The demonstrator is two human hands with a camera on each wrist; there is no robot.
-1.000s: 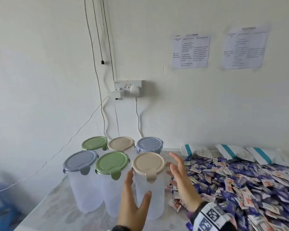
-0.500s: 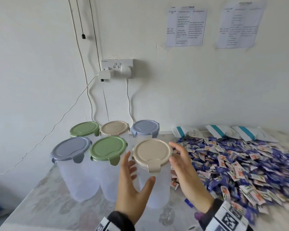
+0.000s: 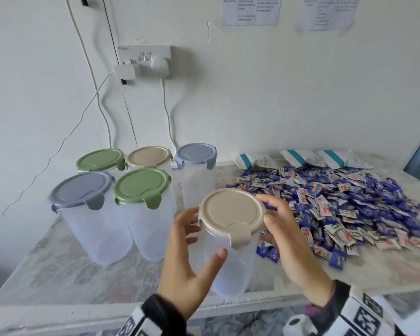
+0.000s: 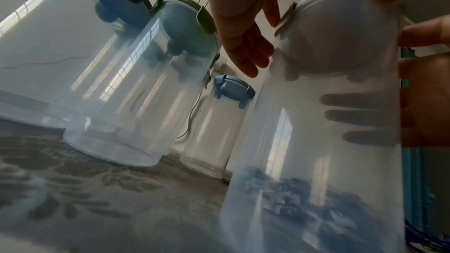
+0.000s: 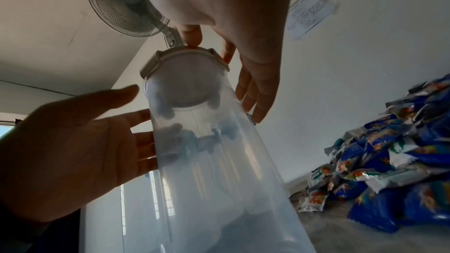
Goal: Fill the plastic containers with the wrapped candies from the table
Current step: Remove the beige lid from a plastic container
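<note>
Nothing is filled yet: the clear plastic container with the beige lid is gripped upright at the bench front by left hand and right hand, lid still clipped, blue-wrapped candies heaped alongside.

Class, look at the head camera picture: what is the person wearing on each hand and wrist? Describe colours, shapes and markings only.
Both hands are bare: no gloves or rings show. The left hand ends in a black cuff with a white band printed with black square code marks below it. The right hand has a dark purplish cuff, then a white band with bold black square code marks.
</note>
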